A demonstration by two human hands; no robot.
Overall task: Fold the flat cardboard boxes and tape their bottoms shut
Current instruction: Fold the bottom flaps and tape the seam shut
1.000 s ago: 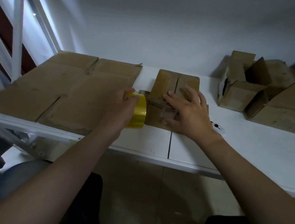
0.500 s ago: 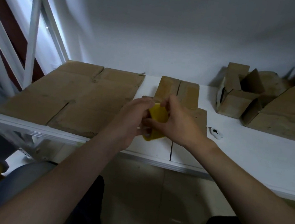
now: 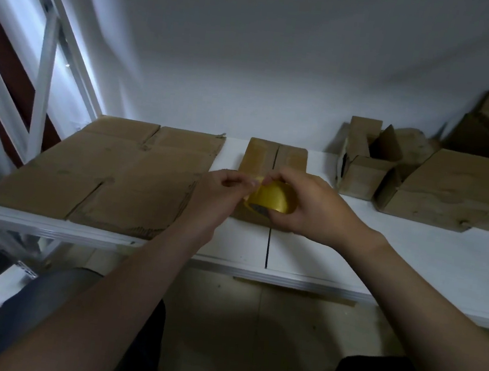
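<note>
- Changeover! Gripping the yellow roll of packing tape [image 3: 270, 199] in the right hand [image 3: 313, 211] now, fingers curled over its far rim and thumb tucked beneath. A second ago, held by the left hand [image 3: 221, 195] against the box's side, with the right pressed flat on the box top.
- Pinching at the roll's upper left rim with the left thumb and forefinger, the other fingers curled in. Cannot tell whether a loose tape end is caught there.
- Lifted clear of the cardboard too: held just above the small brown folded cardboard box [image 3: 273, 158], near the front middle of the white tabletop [image 3: 411, 259].
- Tilted, with the broad yellow band facing up and the dark core opening facing down and left towards the near edge. Axis roughly from near left to far right.
- Beneath it, lying lengthwise away towards the plain white wall [image 3: 281, 67], with the slit between the two far flaps in line with the dark joint in the tabletop [image 3: 268, 249].
- Near half of that box hidden behind both hands and the roll, only the far flaps showing.
- To the left, just beside the box, a large flattened brown cardboard sheet [image 3: 110, 176], reaching to the table's left end.
- To the right, well apart, a small open-flapped brown box [image 3: 360, 174], with a larger brown cardboard box [image 3: 455, 194] right beside it.
- Far left, a white window frame [image 3: 46, 71].
</note>
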